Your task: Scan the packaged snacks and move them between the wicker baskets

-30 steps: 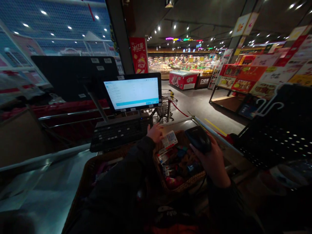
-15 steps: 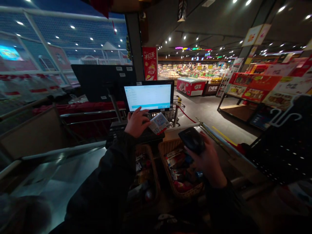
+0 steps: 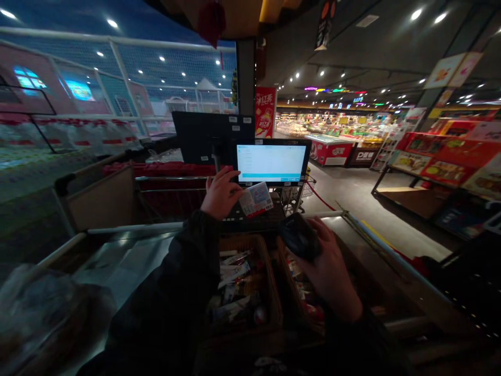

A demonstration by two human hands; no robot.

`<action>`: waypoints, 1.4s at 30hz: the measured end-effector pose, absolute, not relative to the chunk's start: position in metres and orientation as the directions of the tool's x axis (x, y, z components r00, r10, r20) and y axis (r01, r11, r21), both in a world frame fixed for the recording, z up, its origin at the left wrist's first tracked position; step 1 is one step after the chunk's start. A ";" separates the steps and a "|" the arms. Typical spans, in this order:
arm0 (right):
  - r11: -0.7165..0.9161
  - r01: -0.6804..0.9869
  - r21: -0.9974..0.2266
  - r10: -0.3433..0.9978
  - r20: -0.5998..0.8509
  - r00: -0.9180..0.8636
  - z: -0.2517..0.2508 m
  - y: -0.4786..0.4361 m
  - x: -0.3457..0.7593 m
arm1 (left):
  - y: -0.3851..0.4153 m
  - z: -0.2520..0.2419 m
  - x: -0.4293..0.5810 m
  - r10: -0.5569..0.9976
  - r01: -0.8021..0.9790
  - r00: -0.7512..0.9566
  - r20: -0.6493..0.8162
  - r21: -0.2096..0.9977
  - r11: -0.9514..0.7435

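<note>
My left hand (image 3: 222, 194) reaches toward the lit screen of a checkout monitor (image 3: 272, 163), its index finger close to the screen's left edge. That hand grips a small white, blue and red box (image 3: 256, 200) at its left edge, the barcode side facing me. In my right hand (image 3: 331, 263) is a black handheld barcode scanner (image 3: 299, 237), its head pointing up and to the left. Below the hands stand two wicker baskets with small packaged goods; the left basket (image 3: 275, 292) is partly covered by my sleeve, the right basket (image 3: 282, 256) by my right hand.
A dark second monitor (image 3: 203, 137) stands behind on the left. The metal counter (image 3: 133, 256) has a blurred clear plastic bag (image 3: 43, 313) at its left. Red shopping carts (image 3: 168, 180) stand beyond, and a shelf of boxed goods (image 3: 442, 156) is at the right.
My view has turned left, so the monitor and baskets appear farther right. The left hand, with the box, is now left of the screen rather than over its lower edge. The scanner stays held.
</note>
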State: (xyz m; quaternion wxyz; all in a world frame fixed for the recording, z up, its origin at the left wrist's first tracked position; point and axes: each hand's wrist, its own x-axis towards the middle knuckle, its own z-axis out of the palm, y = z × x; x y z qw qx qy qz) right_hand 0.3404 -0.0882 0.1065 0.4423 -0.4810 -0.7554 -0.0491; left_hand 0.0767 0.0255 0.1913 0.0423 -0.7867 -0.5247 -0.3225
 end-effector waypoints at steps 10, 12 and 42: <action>0.508 0.774 -0.377 0.710 0.693 -0.129 0.101 -0.098 0.313 | 0.020 0.193 0.047 0.787 0.840 0.231 0.572 0.290 -0.458; 0.502 0.773 -0.387 0.714 0.690 -0.119 0.099 -0.101 0.309 | 0.019 0.193 0.043 0.789 0.837 0.228 0.571 0.298 -0.458; 0.428 0.782 -0.453 0.764 0.643 -0.046 0.071 -0.123 0.270 | -0.041 0.020 0.027 0.914 0.922 0.374 -0.156 0.171 -0.348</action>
